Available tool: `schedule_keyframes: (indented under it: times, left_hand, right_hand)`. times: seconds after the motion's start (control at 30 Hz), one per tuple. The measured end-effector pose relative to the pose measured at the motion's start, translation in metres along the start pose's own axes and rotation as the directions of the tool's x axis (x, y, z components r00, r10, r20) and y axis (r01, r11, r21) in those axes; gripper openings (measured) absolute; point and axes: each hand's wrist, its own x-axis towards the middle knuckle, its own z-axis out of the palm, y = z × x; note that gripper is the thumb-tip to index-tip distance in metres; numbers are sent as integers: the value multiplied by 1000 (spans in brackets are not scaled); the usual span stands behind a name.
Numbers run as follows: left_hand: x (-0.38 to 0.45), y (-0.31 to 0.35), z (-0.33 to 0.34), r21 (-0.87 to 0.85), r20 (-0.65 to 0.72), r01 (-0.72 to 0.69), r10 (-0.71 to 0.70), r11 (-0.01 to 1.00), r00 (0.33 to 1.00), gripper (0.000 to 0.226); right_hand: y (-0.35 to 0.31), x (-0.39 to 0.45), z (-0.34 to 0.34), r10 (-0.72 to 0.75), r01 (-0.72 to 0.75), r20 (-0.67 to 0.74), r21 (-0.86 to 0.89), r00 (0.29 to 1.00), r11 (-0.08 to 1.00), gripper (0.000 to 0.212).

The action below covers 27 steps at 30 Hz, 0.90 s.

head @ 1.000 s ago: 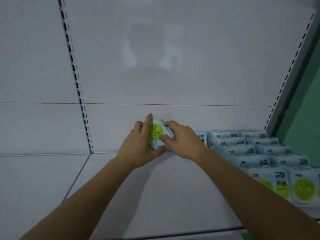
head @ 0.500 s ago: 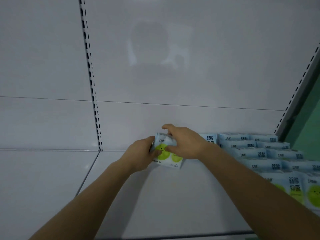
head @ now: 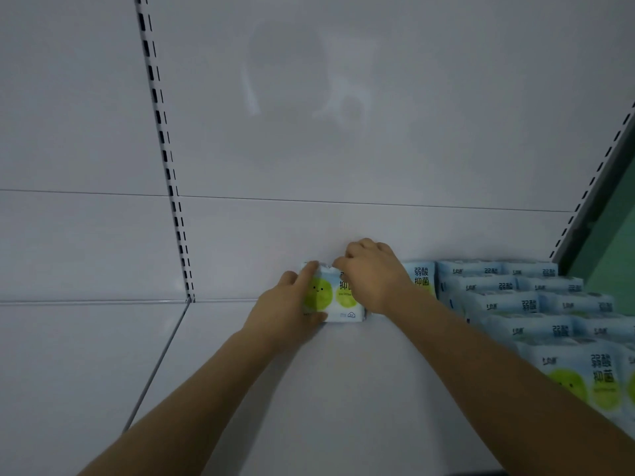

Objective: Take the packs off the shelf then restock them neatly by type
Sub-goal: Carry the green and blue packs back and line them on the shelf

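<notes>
A light-blue pack with two green circles (head: 338,298) stands upright against the back wall of the white shelf (head: 343,389). My left hand (head: 287,310) grips its left side, thumb under the bottom edge and a finger on the top corner. My right hand (head: 372,273) holds its top right edge with curled fingers. Just right of it stands another identical pack (head: 421,278), partly hidden by my right wrist. Rows of the same packs (head: 536,307) fill the right part of the shelf.
A slotted upright (head: 165,159) divides the back panel at left, and a second slotted upright (head: 591,187) borders a green wall at right. The neighbouring shelf bay (head: 75,372) lies to the left.
Both hands turned the pack from tilted to upright and set it against the back wall beside the standing row. The camera shifted slightly left.
</notes>
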Motion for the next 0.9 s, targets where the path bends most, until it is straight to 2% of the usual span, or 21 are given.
schedule_keyframes:
  times: [0.2, 0.43, 0.53, 0.63, 0.7, 0.8, 0.9]
  left_hand:
    - [3, 6, 11, 141, -49, 7, 0, 990, 999, 86]
    - [11, 0, 13, 51, -6, -26, 27, 998, 1000, 88]
    - [11, 2, 11, 84, 5, -22, 21, 996, 1000, 92]
    - [5, 5, 10, 195, -62, 17, -5, 981, 998, 97]
    - [1, 6, 7, 248, -128, 39, -8, 968, 992, 91]
    - [-5, 8, -8, 301, -216, 54, 13, 952, 976, 80]
    - [-13, 9, -28, 317, -273, 79, 11, 945, 962, 79]
  right_hand:
    - [3, 7, -3, 4, -5, -47, -12, 999, 1000, 31]
    - [7, 4, -10, 15, -15, 9, 0, 1000, 1000, 32]
    - [8, 1, -14, 26, -26, 14, -4, 1000, 1000, 26]
    - [9, -6, -15, 33, -33, 23, 6, 999, 999, 30]
    - [13, -10, -18, 34, -34, 0, 11, 999, 999, 32]
    - [19, -15, -31, 24, -22, -80, 30, 997, 999, 36]
    - [21, -19, -47, -19, 25, -158, 38, 987, 999, 42]
